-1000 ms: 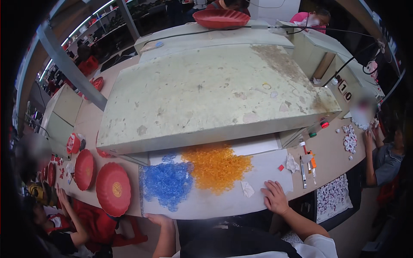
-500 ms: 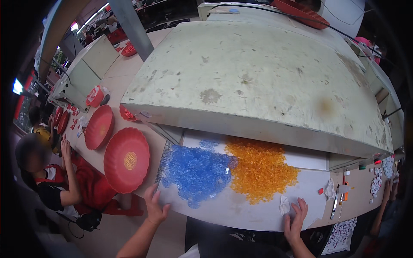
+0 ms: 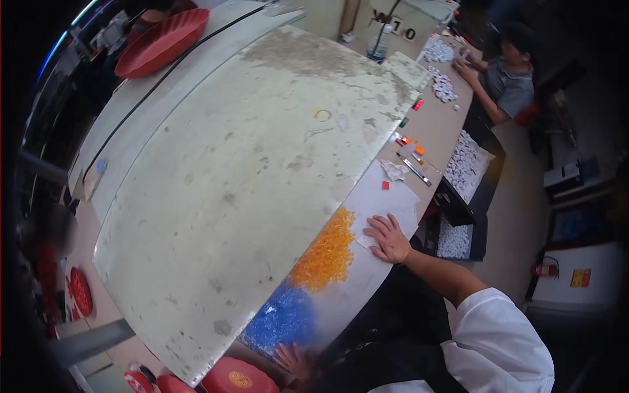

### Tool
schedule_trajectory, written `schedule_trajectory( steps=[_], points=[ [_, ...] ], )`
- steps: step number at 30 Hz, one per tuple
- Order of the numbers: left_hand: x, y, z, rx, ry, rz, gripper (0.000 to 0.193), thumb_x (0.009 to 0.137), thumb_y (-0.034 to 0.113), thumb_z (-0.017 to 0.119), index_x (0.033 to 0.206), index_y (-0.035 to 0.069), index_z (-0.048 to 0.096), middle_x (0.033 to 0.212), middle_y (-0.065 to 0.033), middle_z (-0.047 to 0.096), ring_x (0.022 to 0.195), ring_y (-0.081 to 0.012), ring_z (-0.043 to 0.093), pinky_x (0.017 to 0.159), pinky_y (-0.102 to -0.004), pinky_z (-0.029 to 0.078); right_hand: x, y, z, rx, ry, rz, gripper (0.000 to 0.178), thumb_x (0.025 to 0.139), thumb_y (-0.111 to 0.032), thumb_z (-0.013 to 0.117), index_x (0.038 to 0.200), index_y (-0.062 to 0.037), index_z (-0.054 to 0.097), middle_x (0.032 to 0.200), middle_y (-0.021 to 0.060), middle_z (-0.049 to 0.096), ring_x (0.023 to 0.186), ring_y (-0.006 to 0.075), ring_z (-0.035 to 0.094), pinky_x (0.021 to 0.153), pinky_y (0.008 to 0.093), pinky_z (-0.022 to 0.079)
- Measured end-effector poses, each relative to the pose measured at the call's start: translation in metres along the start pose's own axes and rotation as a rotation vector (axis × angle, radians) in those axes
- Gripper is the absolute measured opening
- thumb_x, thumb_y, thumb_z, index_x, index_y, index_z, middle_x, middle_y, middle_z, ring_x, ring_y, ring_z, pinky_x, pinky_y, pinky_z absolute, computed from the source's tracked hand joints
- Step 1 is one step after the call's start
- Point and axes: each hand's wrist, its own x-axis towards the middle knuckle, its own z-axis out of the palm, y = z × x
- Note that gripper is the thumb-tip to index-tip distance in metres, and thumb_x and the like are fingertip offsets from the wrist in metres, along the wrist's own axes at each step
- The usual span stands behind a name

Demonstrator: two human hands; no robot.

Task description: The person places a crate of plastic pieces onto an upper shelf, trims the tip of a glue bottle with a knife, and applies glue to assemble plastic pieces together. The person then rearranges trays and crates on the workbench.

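My right hand point(image 3: 390, 240) lies with fingers spread on the pale sheet point(image 3: 400, 196), just right of a pile of small clear orange pieces point(image 3: 327, 252). A bit of white tissue point(image 3: 362, 242) shows beside its fingertips; whether the hand covers more of it I cannot tell. Below the orange pile, a pile of small clear blue pieces point(image 3: 278, 321) touches it. At the blue pile's lower edge is my left hand point(image 3: 295, 361), fingers apart and slightly blurred, with nothing seen in it. The far part of both piles is hidden under a large pale box-like cover point(image 3: 249, 170).
Beyond the sheet lie tweezers point(image 3: 414, 169), a crumpled tissue point(image 3: 394, 171) and a small red block point(image 3: 385, 186). Red scalloped trays point(image 3: 239, 378) stand at the lower left. A drawer of white pieces point(image 3: 466, 164) juts out at right. A co-worker point(image 3: 511, 78) sits farther along.
The view has swung to the right and tilted, bringing a co-worker and drawers into sight. My right hand has come down flat beside the tissue. My left hand stays near the blue pile.
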Motion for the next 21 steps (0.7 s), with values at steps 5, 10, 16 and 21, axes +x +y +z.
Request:
schedule_trajectory(
  steps=[5, 10, 16, 21],
  points=[
    [0.014, 0.015, -0.016, 0.182, -0.272, -0.03, 0.061, 0.081, 0.042, 0.044, 0.129, 0.006, 0.031, 0.133, -0.0272, 0.023, 0.124, -0.0444, 0.018, 0.098, -0.0576, 0.013, -0.022, 0.015, -0.014, -0.056, 0.038, 0.045, 0.044, 0.074, -0.031, 0.051, 0.115, -0.0146, 0.046, 0.128, 0.0107, 0.036, 0.12, 0.0263, 0.03, 0.1, 0.0501, 0.015],
    [0.013, 0.012, -0.025, 0.103, -0.178, -0.027, 0.057, 0.084, 0.037, 0.04, 0.13, 0.005, 0.028, 0.136, -0.0255, 0.017, 0.127, -0.0419, 0.013, 0.1, -0.0553, 0.009, -0.015, 0.004, 0.007, -0.012, 0.128, -0.011, 0.044, 0.075, -0.031, 0.049, 0.115, -0.0141, 0.045, 0.127, 0.0112, 0.036, 0.12, 0.0258, 0.031, 0.1, 0.05, 0.016],
    [0.001, -0.01, -0.022, 0.121, -0.16, 0.102, 0.055, 0.086, 0.033, 0.04, 0.131, 0.005, 0.025, 0.138, -0.0236, 0.013, 0.128, -0.0398, 0.011, 0.101, -0.053, 0.008, -0.031, 0.003, 0.012, -0.061, 0.162, 0.01, 0.044, 0.075, -0.029, 0.048, 0.116, -0.0129, 0.044, 0.128, 0.0112, 0.035, 0.122, 0.0248, 0.03, 0.101, 0.0497, 0.015],
    [0.002, 0.029, -0.022, 0.143, -0.275, 0.114, 0.06, 0.085, 0.033, 0.04, 0.129, -0.004, 0.025, 0.138, -0.0233, 0.013, 0.127, -0.039, 0.014, 0.102, -0.0505, 0.011, -0.098, -0.018, 0.008, 0.273, 0.488, 0.397, 0.04, 0.072, -0.01, 0.053, 0.111, -0.0065, 0.046, 0.124, 0.0134, 0.039, 0.119, 0.0263, 0.035, 0.1, 0.0426, 0.024]
  ],
)
